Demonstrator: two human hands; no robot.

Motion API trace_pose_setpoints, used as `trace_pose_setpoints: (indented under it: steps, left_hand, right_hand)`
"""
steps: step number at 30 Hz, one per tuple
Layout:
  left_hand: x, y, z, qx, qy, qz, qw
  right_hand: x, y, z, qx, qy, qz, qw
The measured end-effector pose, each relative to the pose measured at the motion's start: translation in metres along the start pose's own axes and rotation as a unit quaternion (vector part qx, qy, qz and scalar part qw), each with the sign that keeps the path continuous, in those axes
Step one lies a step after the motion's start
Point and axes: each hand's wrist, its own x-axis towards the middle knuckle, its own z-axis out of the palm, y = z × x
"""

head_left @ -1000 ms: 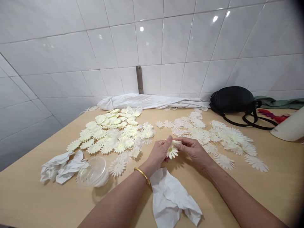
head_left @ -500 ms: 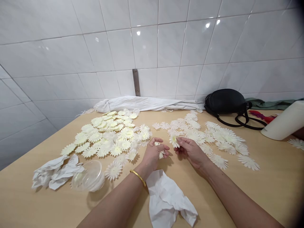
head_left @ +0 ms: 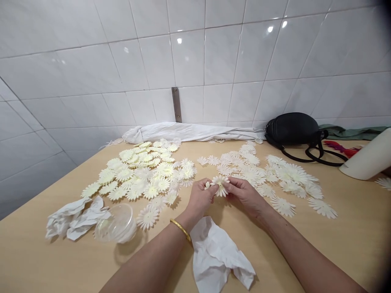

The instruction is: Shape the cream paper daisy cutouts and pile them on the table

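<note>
A white fabric daisy [head_left: 220, 186] is pinched between my two hands above the middle of the table. My left hand [head_left: 200, 195], with a gold bangle at the wrist, grips its left edge, and a bit of another flower shows by those fingers. On the opposite edge, my right hand [head_left: 244, 193] is closed with thumb and fingers. To the left lies a heap of yellow-centred daisies [head_left: 134, 175]. Paler flower pieces [head_left: 290, 179] are spread behind and right of my right hand. Crumpled white paper [head_left: 220, 252] lies between my forearms.
At left stand a clear plastic cup [head_left: 117, 226] and more crumpled paper [head_left: 71, 219]. A black bag [head_left: 291, 128] with a strap rests at the back right, near a white cylinder [head_left: 366, 156]. White cloth [head_left: 189, 132] lies along the tiled wall.
My hands have come together. My left hand has closed on the flower that my right hand held alone, and the flower now faces up more flatly.
</note>
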Motion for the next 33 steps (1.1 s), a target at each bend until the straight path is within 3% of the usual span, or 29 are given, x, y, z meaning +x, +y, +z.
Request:
trace_pose_setpoints:
  steps: [7, 17, 26, 29, 33]
  left_hand:
    - [-0.003, 0.0026, -0.0014, -0.038, -0.004, -0.014, 0.999]
    - [-0.004, 0.0028, -0.0024, -0.083, -0.083, -0.009, 0.993]
    - [-0.0038, 0.0021, -0.0008, -0.067, -0.07, -0.053, 0.994]
    - [-0.0063, 0.0057, 0.0005, -0.071, -0.092, -0.038, 0.993]
    - [-0.0092, 0.0076, 0.0033, -0.046, -0.092, -0.005, 0.995]
  right_hand:
    - [0.0028, 0.0025, -0.0025, -0.044, 0.059, -0.042, 0.996]
    - [0.0047, 0.0001, -0.0048, -0.105, 0.075, -0.068, 0.989]
    - [0.0027, -0.0013, -0.0035, -0.163, 0.128, -0.091, 0.974]
    - [0.0023, -0.0021, -0.0015, -0.143, 0.116, -0.082, 0.98]
    - [0.0001, -0.0012, 0.0034, -0.091, 0.04, -0.064, 0.993]
